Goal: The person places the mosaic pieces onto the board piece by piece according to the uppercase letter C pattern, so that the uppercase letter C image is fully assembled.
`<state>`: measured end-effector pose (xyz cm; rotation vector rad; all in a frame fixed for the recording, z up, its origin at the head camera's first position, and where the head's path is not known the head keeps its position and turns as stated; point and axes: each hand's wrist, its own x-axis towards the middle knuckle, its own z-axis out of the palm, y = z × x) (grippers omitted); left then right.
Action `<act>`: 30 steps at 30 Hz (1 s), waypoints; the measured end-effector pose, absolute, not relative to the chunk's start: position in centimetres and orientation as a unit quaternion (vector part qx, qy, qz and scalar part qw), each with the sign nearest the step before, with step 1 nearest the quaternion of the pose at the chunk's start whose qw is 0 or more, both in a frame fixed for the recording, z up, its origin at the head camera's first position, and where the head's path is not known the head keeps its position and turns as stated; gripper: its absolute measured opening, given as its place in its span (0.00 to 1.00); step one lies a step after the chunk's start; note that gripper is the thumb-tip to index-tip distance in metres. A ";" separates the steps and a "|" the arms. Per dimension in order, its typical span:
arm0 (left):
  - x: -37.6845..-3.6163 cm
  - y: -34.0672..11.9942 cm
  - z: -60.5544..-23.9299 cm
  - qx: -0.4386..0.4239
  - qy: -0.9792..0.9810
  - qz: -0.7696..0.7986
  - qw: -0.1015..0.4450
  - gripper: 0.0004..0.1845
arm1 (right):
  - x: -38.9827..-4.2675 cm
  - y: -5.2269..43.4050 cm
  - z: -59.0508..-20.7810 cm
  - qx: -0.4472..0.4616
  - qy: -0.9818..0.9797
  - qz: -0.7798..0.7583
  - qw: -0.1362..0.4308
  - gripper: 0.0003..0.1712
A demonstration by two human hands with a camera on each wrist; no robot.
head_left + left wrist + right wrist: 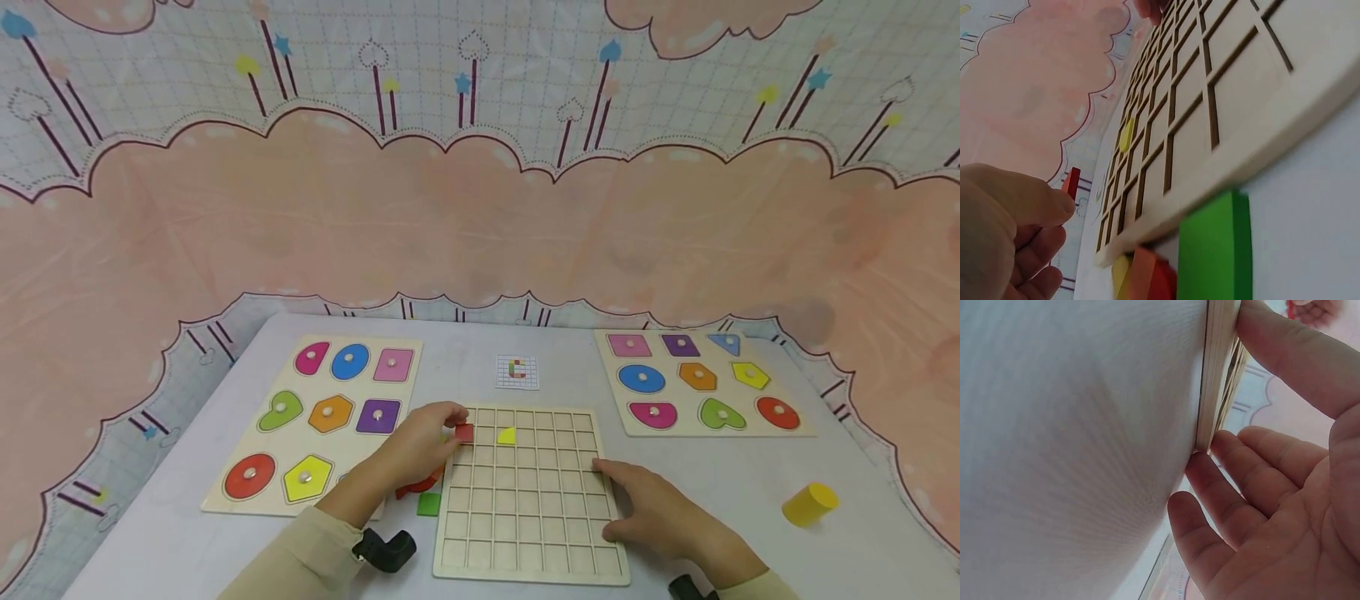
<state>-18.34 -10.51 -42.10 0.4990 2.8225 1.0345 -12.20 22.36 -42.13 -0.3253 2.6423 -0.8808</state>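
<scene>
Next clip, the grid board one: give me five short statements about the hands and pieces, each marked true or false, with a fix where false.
1. The left hand pinches a red piece over the top-left part of the grid board. True.
2. A yellow piece already sits in a cell of the grid board. True.
3. The right hand holds the yellow cylinder. False: the cylinder lies alone on the table, to the right; the right hand rests flat against the board's right edge.
4. The pattern card lies inside the grid. False: it lies on the table just beyond the board.
5. A green piece lies beside the board's left edge. True.
</scene>
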 end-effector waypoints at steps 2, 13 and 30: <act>-18.6 -9.8 -42.2 0.171 0.922 0.342 0.052 0.18 | -12.2 22.4 -42.1 -0.115 0.929 -0.309 0.168 0.47; -19.7 -6.0 -42.8 0.216 0.913 0.341 0.061 0.16 | -12.3 22.4 -42.2 -0.129 0.929 -0.307 0.163 0.47; -20.4 -3.9 -44.2 0.241 0.917 0.313 0.056 0.16 | -12.4 22.2 -42.2 -0.117 0.933 -0.298 0.168 0.47</act>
